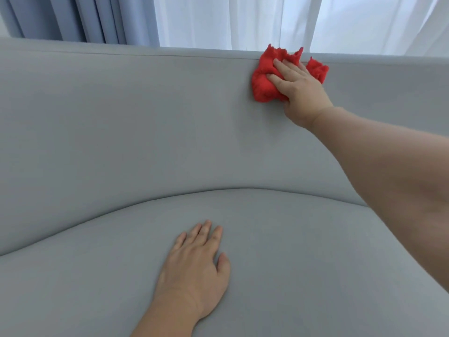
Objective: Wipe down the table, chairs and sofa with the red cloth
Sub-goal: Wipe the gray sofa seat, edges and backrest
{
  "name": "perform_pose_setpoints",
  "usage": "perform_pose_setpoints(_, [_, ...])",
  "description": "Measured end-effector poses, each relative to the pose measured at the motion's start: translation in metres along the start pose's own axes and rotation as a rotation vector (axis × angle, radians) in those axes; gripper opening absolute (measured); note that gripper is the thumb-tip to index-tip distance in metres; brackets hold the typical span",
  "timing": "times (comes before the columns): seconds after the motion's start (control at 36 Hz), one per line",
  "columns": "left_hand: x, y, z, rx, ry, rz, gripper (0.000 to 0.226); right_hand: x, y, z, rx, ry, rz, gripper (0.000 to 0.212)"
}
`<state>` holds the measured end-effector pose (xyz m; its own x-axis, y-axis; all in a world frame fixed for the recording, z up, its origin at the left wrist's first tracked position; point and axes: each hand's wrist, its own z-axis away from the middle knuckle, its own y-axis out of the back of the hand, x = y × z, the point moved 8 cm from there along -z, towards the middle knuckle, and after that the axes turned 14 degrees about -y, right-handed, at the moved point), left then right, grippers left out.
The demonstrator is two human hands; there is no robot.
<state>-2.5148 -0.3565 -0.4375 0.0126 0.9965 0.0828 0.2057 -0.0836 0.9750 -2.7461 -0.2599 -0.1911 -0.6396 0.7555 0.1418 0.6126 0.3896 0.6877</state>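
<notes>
Right hand (299, 86) grips cloth (263, 81): fingers slightly spread, tips sunk into the folds, pressing it to the sofa (116, 122) backrest just under its top edge, right of middle. Thumb hidden. Arm extended straight, wrist level.

Left hand (194, 263) lies flat on the sofa seat, palm down, fingers straight and nearly together, thumb apart.

Cloth: red, fluffy, bunched, ragged outline. Sofa: grey, smooth fine weave, seam along the top, rounded cushion. Behind the sofa: blue-grey pleated drape (73, 18), white sheer (243, 20).
</notes>
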Motion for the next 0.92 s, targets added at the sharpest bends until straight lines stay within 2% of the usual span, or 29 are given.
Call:
perform_pose_setpoints(0.28, [-0.003, -0.001, 0.001, 0.002, 0.000, 0.017, 0.061, -0.003, -0.012, 0.023, -0.004, -0.011, -0.071, 0.060])
perform_pose_setpoints(0.42, [-0.002, -0.001, 0.001, -0.035, 0.015, 0.022, 0.078, -0.014, -0.033, 0.051, -0.033, 0.119, -0.068, 0.053])
perform_pose_setpoints(0.44, [-0.002, -0.001, 0.001, -0.042, 0.016, 0.020, 0.076, -0.015, -0.038, 0.060, -0.055, 0.143, -0.065, 0.052])
perform_pose_setpoints(0.56, [-0.002, -0.002, 0.002, -0.040, 0.015, 0.010, 0.063, -0.023, -0.074, 0.108, -0.287, 0.220, -0.028, 0.049])
perform_pose_setpoints(0.61, [0.000, -0.002, 0.002, -0.034, 0.014, 0.017, 0.066, -0.023, -0.103, 0.136, -0.464, 0.274, 0.082, 0.049])
perform_pose_setpoints(0.69, [0.000, -0.001, 0.000, 0.008, 0.015, 0.032, 0.073, -0.016, -0.124, 0.152, -0.584, 0.234, 0.149, 0.050])
perform_pose_setpoints(0.78, [-0.003, -0.002, 0.000, 0.013, 0.009, 0.016, 0.062, -0.016, -0.130, 0.160, -0.549, 0.190, 0.215, 0.048])
perform_pose_setpoints(0.92, [-0.005, -0.004, 0.001, 0.013, 0.007, 0.020, 0.062, -0.011, -0.103, 0.151, -0.432, 0.181, 0.241, 0.049])
